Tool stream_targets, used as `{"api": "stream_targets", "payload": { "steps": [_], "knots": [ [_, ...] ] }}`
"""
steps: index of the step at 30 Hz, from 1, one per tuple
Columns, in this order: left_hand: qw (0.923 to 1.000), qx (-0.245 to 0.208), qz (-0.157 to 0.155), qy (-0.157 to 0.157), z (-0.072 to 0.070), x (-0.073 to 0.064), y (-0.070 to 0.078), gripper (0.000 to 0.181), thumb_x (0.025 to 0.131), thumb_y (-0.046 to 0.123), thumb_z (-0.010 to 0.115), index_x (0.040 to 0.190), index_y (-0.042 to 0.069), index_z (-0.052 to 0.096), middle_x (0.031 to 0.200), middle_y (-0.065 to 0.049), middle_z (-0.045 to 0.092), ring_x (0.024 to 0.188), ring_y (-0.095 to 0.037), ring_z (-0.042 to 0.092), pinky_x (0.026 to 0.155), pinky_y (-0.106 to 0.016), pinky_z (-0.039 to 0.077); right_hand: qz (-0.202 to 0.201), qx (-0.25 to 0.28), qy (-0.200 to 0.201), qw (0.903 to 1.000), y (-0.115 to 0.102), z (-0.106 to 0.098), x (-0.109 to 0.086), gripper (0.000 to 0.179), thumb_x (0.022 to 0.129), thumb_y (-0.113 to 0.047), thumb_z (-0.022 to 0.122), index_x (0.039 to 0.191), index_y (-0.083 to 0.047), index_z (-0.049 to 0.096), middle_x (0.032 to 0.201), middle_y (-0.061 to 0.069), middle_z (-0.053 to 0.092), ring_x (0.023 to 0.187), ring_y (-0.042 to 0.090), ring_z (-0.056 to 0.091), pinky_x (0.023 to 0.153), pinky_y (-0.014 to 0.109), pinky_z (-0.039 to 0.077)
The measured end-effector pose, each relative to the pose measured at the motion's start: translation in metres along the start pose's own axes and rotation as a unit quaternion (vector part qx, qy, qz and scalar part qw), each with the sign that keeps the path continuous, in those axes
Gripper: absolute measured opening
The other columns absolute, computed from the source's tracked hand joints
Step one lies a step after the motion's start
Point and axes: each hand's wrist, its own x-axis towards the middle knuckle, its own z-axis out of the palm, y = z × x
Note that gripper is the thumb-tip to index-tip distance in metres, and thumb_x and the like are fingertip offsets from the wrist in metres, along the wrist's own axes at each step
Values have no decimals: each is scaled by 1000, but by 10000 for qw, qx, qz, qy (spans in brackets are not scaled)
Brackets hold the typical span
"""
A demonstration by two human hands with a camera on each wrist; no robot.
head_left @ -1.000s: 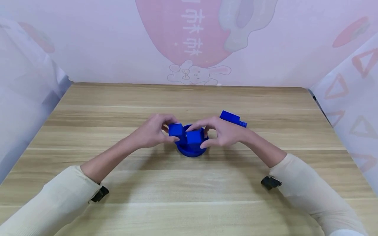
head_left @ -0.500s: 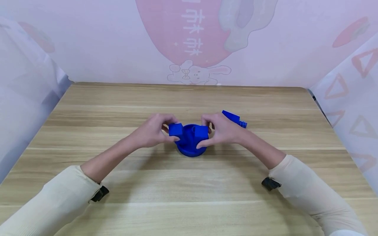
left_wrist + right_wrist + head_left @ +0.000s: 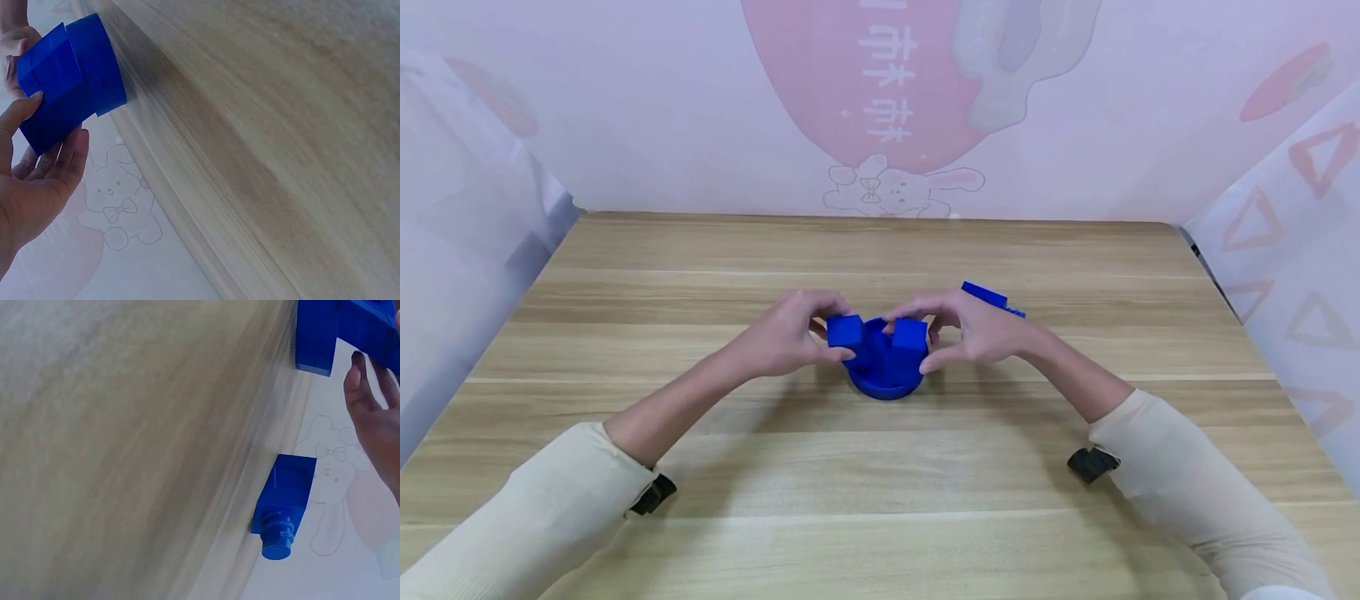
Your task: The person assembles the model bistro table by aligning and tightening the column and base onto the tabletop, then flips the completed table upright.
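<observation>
A blue round base (image 3: 883,390) with a raised rim stands on the wooden table, and two blue blocks rise from it side by side. My left hand (image 3: 790,333) grips the left block (image 3: 845,331), thumb at its front and fingers behind, as the left wrist view confirms. Around the right block (image 3: 910,335) curls my right hand (image 3: 977,333), its thumb at the lower right corner and its forefinger reaching along the back. The right wrist view cuts this hand off at the edge. Beyond the right hand lies a blue angular piece with a threaded stub (image 3: 284,487).
The wooden table (image 3: 880,483) spreads toward me and to both sides. A pale printed curtain (image 3: 662,108) closes off the back, with more white sheeting at both sides. Black devices are strapped at both beige sleeves (image 3: 1187,475).
My right hand swings the right block from near the base's middle to its right side. Then the thumb shifts right and the forefinger moves left around it. My left hand keeps its hold.
</observation>
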Motion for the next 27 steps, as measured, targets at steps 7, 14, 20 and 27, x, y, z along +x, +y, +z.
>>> {"api": "stream_targets", "payload": {
  "steps": [7, 14, 20, 27],
  "knots": [
    [10000, -6, -30, -20, 0, 0, 2, 31, 80, 1, 86, 106, -5, 70, 100, -12, 73, 93, -25, 68, 87, -42, 62, 79, -45, 380, 9992, 2, 0, 0, 48, 78, -5, 91, 121, 0, 70, 114, 6, 73, 95, 22, 64, 70, 36, 56],
    [10000, -11, 20, 23, -1, 0, 2, 30, 80, 0, 86, 105, -5, 70, 99, -12, 74, 92, -24, 68, 86, -42, 62, 140, -1263, 937, 9875, -4, 11, -2, 43, 73, -21, 96, 83, -12, 56, 85, -4, 66, 71, 26, 55, 59, 28, 41],
    [10000, 15, 63, 24, -1, 0, 2, 31, 80, 1, 87, 105, -5, 70, 99, -12, 73, 91, -24, 68, 87, -42, 62, 216, -2195, 1187, 9681, -13, 21, -5, 54, 74, -37, 94, 79, -15, 45, 69, -2, 56, 62, 16, 46, 57, 26, 34],
    [10000, -44, 25, 29, 0, 0, 1, 31, 80, 0, 86, 106, -5, 70, 99, -13, 73, 92, -25, 69, 87, -42, 62, 313, -1366, 501, 9889, -13, 10, -13, 61, 76, -27, 95, 125, -5, 66, 119, 3, 72, 102, 18, 62, 73, 37, 56]
  ]
}}
